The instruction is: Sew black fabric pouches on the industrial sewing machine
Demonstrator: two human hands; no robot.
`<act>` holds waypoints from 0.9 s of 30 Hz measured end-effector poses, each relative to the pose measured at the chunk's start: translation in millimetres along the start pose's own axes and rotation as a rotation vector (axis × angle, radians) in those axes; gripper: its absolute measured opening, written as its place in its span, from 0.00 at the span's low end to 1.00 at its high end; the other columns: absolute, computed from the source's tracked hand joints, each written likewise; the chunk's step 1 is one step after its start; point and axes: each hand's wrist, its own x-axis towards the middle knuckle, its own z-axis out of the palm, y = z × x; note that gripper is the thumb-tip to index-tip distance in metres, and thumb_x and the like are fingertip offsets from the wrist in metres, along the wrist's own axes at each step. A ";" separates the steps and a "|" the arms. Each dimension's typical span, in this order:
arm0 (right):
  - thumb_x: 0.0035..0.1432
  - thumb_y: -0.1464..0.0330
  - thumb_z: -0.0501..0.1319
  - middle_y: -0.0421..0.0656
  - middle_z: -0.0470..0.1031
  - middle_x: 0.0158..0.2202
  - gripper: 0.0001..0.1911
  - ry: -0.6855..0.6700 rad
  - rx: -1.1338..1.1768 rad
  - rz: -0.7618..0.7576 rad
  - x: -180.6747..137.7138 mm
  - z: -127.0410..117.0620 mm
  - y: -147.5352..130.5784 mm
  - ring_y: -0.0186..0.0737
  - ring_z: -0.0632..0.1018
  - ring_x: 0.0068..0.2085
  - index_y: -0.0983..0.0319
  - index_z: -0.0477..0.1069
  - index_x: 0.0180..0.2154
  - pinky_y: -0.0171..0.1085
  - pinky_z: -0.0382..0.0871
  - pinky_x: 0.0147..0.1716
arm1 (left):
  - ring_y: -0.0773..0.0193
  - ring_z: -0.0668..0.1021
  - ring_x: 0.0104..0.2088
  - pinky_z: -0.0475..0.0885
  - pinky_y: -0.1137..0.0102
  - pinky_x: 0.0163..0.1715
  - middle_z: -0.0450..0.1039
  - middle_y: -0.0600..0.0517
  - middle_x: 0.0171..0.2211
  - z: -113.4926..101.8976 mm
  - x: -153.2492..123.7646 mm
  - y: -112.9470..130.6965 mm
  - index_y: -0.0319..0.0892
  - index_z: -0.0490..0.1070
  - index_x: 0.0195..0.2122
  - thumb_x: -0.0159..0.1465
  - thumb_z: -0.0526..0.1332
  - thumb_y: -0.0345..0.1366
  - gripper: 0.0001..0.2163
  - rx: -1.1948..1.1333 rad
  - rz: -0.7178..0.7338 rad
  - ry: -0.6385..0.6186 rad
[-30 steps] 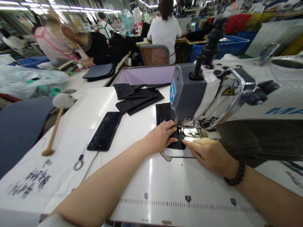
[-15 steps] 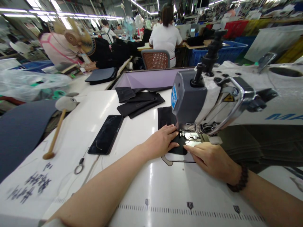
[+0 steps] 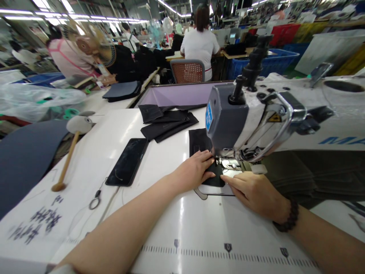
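Observation:
A black fabric piece (image 3: 197, 137) lies under the head of a sewing machine (image 3: 226, 118), its upper part partly hidden behind that head. My left hand (image 3: 194, 171) rests on the cloth just left of the presser foot (image 3: 219, 161), fingers stretched out and thumb apart. On the other side, my right hand (image 3: 255, 194) lies beside the metal needle plate (image 3: 231, 171). Its extended index finger touches the cloth's right edge, while the lower fingers are partly hidden. Neither hand is wrapped around anything.
Several folded black fabric pieces (image 3: 168, 123) lie behind my left hand. A phone (image 3: 127, 161) with a ring strap and a mallet-like tool (image 3: 70, 156) are to the left. Stacked dark cloth (image 3: 310, 173) sits under the machine arm. A person (image 3: 199, 47) sits ahead.
Almost nothing differs. The black fabric appears very slightly further left, and both hands keep their places on it.

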 end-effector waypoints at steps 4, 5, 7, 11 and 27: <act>0.59 0.72 0.48 0.43 0.72 0.27 0.14 -0.002 -0.016 -0.015 -0.1 -0.9 0.0 0.37 0.72 0.28 0.65 0.70 0.41 0.35 0.61 0.29 | 0.55 0.60 0.56 0.57 0.63 0.56 0.58 0.43 0.54 1.1 0.4 0.3 0.32 0.61 0.51 0.63 0.54 0.39 0.19 -0.001 0.001 -0.006; 0.59 0.72 0.48 0.43 0.72 0.27 0.14 -0.004 -0.014 -0.017 0.0 -1.4 -0.1 0.38 0.72 0.29 0.65 0.70 0.41 0.35 0.61 0.29 | 0.55 0.60 0.56 0.57 0.63 0.56 0.58 0.43 0.54 1.4 0.7 0.2 0.32 0.61 0.51 0.63 0.54 0.39 0.19 -0.001 0.000 -0.008; 0.59 0.72 0.48 0.43 0.72 0.28 0.14 -0.011 -0.004 -0.018 0.3 -2.1 -0.5 0.38 0.72 0.30 0.65 0.69 0.41 0.35 0.61 0.29 | 0.55 0.60 0.56 0.56 0.63 0.56 0.58 0.42 0.54 1.8 1.1 -0.2 0.31 0.61 0.51 0.63 0.54 0.39 0.19 0.000 -0.003 -0.009; 0.59 0.72 0.48 0.42 0.71 0.27 0.13 -0.008 0.000 -0.011 1.4 -2.5 -1.2 0.37 0.72 0.29 0.64 0.70 0.40 0.35 0.60 0.29 | 0.55 0.60 0.55 0.56 0.63 0.56 0.59 0.43 0.54 2.2 1.2 -0.7 0.31 0.62 0.50 0.62 0.55 0.39 0.19 -0.003 0.006 -0.003; 0.59 0.72 0.48 0.42 0.71 0.25 0.14 -0.025 0.008 0.001 0.0 -4.2 -0.5 0.36 0.71 0.27 0.64 0.71 0.39 0.34 0.59 0.26 | 0.55 0.65 0.52 0.62 0.64 0.52 0.62 0.42 0.50 1.3 -2.6 0.7 0.33 0.67 0.45 0.62 0.56 0.36 0.14 0.012 0.079 0.078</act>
